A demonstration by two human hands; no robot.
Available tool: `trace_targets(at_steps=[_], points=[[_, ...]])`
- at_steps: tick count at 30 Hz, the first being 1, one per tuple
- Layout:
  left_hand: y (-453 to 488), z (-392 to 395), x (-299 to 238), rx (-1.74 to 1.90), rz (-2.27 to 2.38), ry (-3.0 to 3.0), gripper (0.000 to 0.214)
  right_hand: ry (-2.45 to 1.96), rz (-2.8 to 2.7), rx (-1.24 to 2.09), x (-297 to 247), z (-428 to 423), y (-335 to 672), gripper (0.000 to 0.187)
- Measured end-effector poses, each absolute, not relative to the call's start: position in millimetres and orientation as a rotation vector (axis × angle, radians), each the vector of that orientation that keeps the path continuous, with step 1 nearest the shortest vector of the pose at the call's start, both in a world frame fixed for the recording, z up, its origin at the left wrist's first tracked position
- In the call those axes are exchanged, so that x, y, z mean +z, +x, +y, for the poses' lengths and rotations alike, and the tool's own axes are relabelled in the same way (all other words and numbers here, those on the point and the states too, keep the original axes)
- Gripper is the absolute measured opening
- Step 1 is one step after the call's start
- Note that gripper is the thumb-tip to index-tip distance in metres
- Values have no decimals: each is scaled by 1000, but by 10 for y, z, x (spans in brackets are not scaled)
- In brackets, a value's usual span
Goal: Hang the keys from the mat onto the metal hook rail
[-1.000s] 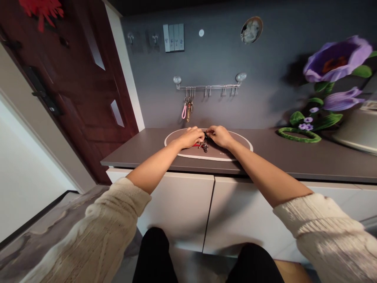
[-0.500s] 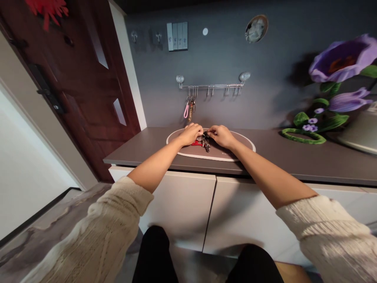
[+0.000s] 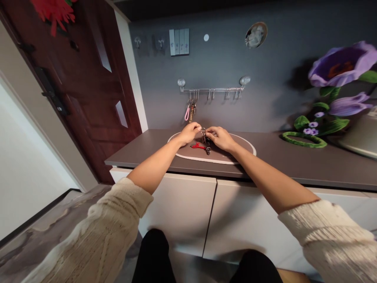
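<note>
Above the oval mat [image 3: 188, 158] on the counter, my left hand [image 3: 190, 133] and my right hand [image 3: 220, 137] are close together, fingertips pinched. Between them is a bunch of keys [image 3: 204, 136] on a metal ring; the top of the ring shows at my left fingertips. My right fingers are closed on the keys, partly hiding them. On the mat just below lies a red strap [image 3: 198, 146] with a silver clasp [image 3: 208, 151] at its right end.
A clear hook rail [image 3: 212, 90] is fixed to the wall, with a pink loop [image 3: 187, 113] and other keychains hanging at its left. Purple flowers [image 3: 347, 106] with a green ring base [image 3: 303, 141] stand right. A dark red door [image 3: 88, 98] is left.
My hands have risen slightly off the mat with the keys, and the ring now shows between the fingertips. The red strap stays on the mat, more of it uncovered.
</note>
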State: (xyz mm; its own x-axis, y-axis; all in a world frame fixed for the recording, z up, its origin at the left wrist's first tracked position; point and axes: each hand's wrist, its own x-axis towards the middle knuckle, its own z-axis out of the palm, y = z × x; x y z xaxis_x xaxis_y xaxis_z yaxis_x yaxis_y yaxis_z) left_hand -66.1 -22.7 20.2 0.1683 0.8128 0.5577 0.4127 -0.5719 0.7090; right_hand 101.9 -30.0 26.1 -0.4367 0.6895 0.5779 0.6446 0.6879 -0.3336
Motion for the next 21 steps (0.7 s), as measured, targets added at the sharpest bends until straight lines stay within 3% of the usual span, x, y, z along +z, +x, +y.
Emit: trace_targets(at_steps=[10,21], points=[[-631,-188,164,1381,921,1611,7,-865,-1987,483,201,-222,980,23],[-598,-228,160,1380,932,1736,10,-758,-1864,659,188,-155,989,24]])
